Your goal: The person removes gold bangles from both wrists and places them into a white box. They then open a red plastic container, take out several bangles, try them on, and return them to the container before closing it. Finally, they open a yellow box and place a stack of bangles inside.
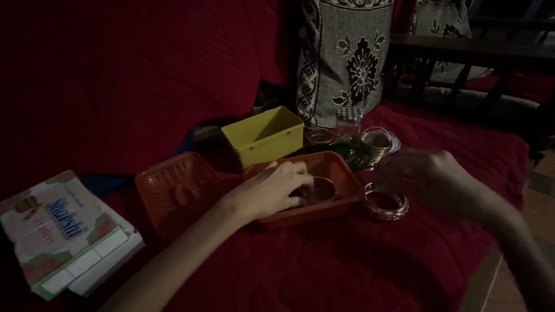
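My left hand (270,190) reaches into an orange plastic basket (341,167) on a red quilted cover and holds a round gold bangle (321,189) inside it. My right hand (430,176) is blurred, hovering just right of the basket above a set of gold bangles (385,201) lying on the cover. Whether the right hand holds anything is unclear. Behind the basket lie more bangles, gold and silver (377,142), and a dark green stack (347,155).
A yellow plastic box (265,136) stands behind the basket, with an orange lid (173,188) to its left. A small clear jar with a checked lid (348,122) sits by a patterned grey cushion (344,58). A flat white cardboard box (63,231) lies at far left.
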